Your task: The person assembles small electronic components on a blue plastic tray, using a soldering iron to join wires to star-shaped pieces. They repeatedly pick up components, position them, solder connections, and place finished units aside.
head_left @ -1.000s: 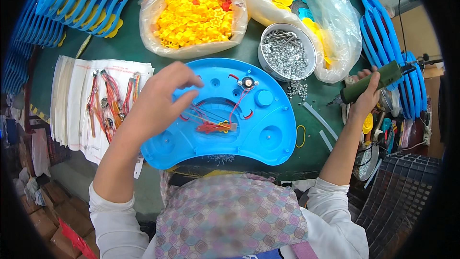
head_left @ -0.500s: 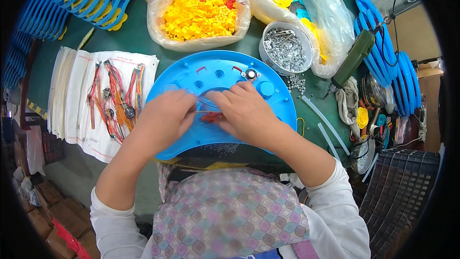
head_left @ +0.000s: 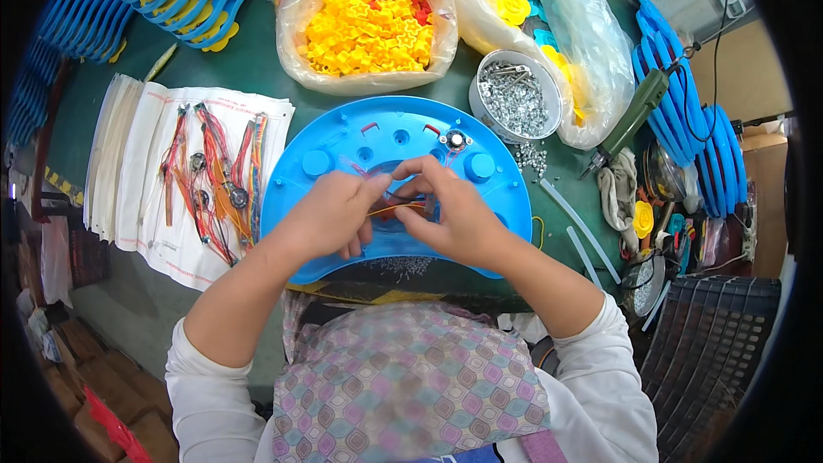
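Note:
A blue curved plastic shell [head_left: 509,193] lies in front of me, its pegs and sockets facing up. Above its middle, my left hand [head_left: 336,213] is closed in a pinch on thin wires [head_left: 396,206], some yellow and red. My right hand [head_left: 450,210] curls thumb and forefinger around the same wires, close beside the left. Its fingertips partly hide them. A small round metal-rimmed part [head_left: 456,141] is seated near the shell's upper right edge, with red wire by it.
Wire harnesses [head_left: 206,180] lie on white sheets at left. Beyond the shell stand a bag of yellow and red plastic pieces [head_left: 364,21] and a bowl of screws [head_left: 514,99]. A green electric screwdriver [head_left: 634,116] hangs at right, near clear tubes [head_left: 581,221]. Stacked blue shells [head_left: 686,103] stand behind.
My left hand has shifted right and down, uncovering the shell's left round boss. My right hand has opened its grasp slightly, and the wires show more between the hands. The view has shifted slightly.

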`<state>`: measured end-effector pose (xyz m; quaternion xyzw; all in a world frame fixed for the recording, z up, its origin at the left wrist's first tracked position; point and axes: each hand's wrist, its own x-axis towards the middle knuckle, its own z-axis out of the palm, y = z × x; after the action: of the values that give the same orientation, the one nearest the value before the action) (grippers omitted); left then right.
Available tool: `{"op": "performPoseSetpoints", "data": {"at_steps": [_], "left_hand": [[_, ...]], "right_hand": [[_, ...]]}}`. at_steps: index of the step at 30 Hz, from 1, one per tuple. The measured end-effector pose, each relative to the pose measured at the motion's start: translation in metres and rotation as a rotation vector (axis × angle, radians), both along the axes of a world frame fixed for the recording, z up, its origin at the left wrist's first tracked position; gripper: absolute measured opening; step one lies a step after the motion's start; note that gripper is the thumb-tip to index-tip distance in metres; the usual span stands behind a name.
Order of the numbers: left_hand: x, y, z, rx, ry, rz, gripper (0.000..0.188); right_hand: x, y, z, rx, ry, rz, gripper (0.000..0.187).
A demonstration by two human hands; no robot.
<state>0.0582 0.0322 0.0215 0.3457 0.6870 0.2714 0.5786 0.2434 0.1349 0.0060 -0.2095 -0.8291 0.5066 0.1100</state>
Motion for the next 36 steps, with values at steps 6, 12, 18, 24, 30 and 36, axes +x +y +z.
{"op": "performPoseSetpoints", "data": {"at_steps": [6, 12, 18, 24, 30, 36], "left_hand": [[-0.004, 0.001, -0.009, -0.009, -0.088, 0.029, 0.051], [-0.004, 0.002, -0.006, -0.035, -0.057, -0.013, 0.048], [0.001, 0.002, -0.004, 0.048, 0.153, -0.101, 0.042], [0.002, 0.002, 0.006, 0.030, 0.202, -0.142, 0.043], [0.001, -0.001, -0.006, 0.014, 0.020, 0.059, 0.045], [-0.004, -0.008, -0.023, 0.089, -0.161, 0.200, 0.038]], "right_hand": [[0.006, 0.012, -0.009, 0.065, 0.121, 0.130, 0.033], [-0.005, 0.014, -0.002, 0.365, -0.061, 0.172, 0.034], [-0.010, 0.004, -0.002, 0.342, -0.094, 0.136, 0.048], [-0.016, -0.009, -0.020, 0.508, -0.051, 0.039, 0.054], [-0.011, -0.013, -0.026, 0.593, 0.058, 0.014, 0.059], [0.004, 0.006, -0.012, 0.394, 0.239, 0.091, 0.062]]}}
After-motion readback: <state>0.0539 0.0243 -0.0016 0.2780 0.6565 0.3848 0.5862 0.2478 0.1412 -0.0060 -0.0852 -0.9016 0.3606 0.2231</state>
